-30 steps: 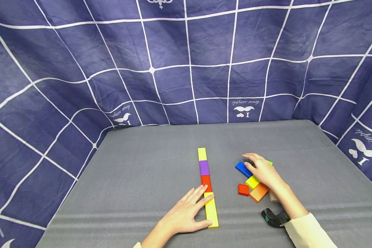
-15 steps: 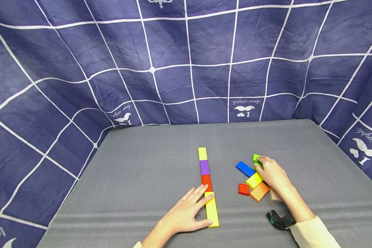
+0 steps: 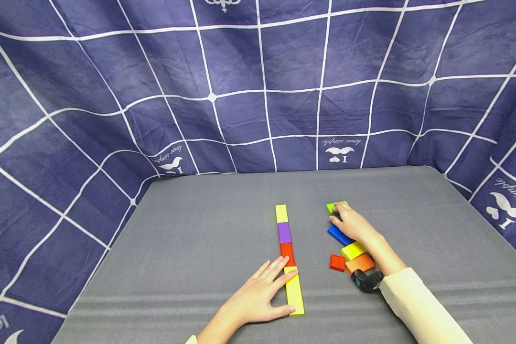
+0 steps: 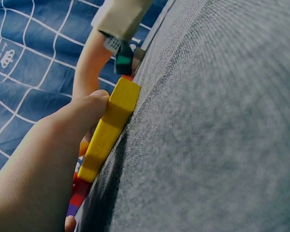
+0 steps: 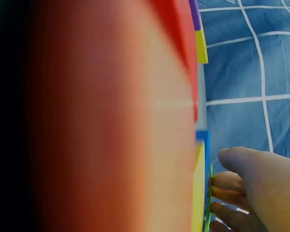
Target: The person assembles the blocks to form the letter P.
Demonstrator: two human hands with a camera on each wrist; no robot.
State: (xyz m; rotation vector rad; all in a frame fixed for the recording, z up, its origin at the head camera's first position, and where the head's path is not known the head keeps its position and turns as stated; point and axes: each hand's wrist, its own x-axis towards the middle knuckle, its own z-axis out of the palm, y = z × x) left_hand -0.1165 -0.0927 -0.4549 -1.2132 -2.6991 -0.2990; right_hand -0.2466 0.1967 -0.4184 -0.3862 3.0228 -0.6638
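Observation:
A straight row holds a pale yellow block [image 3: 281, 213], a purple block [image 3: 284, 232], a red block [image 3: 286, 253] and a longer yellow block [image 3: 295, 296]. My left hand [image 3: 258, 296] lies beside it, fingers spread over the red and long yellow blocks, thumb touching the latter's near end; the left wrist view also shows this thumb against the yellow block [image 4: 108, 130]. To the right, my right hand [image 3: 356, 225] grips a green block [image 3: 331, 208] just beyond a blue block [image 3: 338, 235]. Its fingers partly cover the green block.
Nearer than the blue block lie another yellow block [image 3: 353, 250], an orange block [image 3: 362, 262] and a small red block [image 3: 337, 263]. A black wrist device [image 3: 365, 281] overlaps the orange one. Blue patterned cloth [image 3: 241, 114] hangs behind the grey surface [image 3: 198, 229].
My right hand has moved left and farther back, carrying the green block from beside the yellow one to beyond the blue block. The wooden block is now covered by my right arm. My left hand stays put.

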